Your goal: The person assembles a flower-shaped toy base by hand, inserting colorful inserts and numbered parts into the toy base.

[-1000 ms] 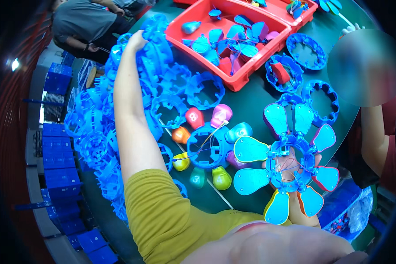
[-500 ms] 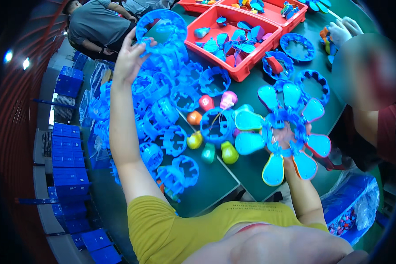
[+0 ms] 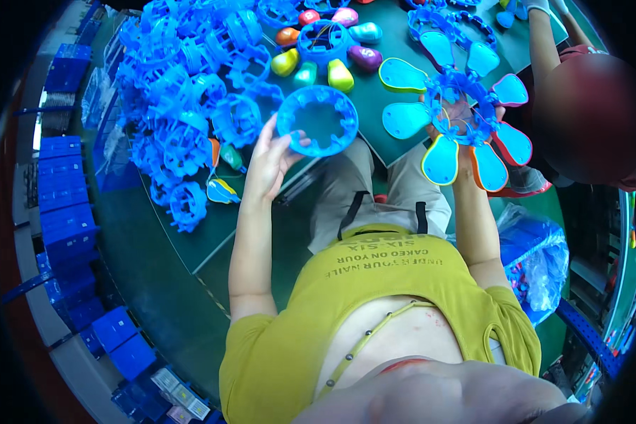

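Observation:
My left hand grips a toothed blue plastic ring by its lower left rim, above the table's near edge. To its right, my right hand supports a flower-shaped assembly from beneath, the palm partly showing through the middle. That assembly has a blue ring with several pear-shaped petals, pale blue on the faces toward me and edged in various colours. Between the hands and farther off, another blue ring lies on the table, with several glossy coloured petals around it.
A large heap of blue rings covers the left of the green table. Loose petals lie at its near edge. A co-worker's arm reaches in at right. A plastic-lined blue crate stands below; blue boxes line the left.
My left hand has brought the blue ring away from the far side of the heap, toward me. The view has tilted down, and the red trays have left it. My right hand still holds the flower-shaped assembly.

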`<state>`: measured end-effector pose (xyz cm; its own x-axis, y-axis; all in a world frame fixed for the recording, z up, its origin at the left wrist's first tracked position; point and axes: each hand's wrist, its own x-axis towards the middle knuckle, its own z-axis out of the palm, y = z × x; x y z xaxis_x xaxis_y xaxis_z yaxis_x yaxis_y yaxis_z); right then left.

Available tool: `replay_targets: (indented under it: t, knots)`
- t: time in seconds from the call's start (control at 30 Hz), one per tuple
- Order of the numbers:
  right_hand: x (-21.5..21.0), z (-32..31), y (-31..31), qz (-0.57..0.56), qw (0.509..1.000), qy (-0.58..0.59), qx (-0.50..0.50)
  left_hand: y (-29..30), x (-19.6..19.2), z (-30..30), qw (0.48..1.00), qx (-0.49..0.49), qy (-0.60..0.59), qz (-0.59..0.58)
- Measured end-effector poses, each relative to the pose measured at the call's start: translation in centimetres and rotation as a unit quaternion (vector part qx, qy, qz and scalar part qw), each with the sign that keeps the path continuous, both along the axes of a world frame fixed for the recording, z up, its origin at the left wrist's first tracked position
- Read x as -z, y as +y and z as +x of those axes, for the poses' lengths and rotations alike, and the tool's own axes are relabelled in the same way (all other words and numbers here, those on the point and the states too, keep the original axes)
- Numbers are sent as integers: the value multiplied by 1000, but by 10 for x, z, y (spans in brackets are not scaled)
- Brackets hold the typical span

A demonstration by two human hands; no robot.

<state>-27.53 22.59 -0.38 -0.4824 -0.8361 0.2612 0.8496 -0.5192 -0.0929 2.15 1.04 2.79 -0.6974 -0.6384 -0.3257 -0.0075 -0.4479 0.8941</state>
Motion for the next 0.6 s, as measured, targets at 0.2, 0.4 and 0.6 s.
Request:
replay_targets:
  t: [0.2,0.4,0.6]
  knots:
    - [14,22,38,6,1000,9,-8,13,-18,1,830,19,-329,-451]
    - [12,28,46,14,1000,21,-5,-18,-53,-29,600,331,-216,-695]
    - [16,32,56,14,1000,23,5,-35,-25,-56,590,393,-245,-661]
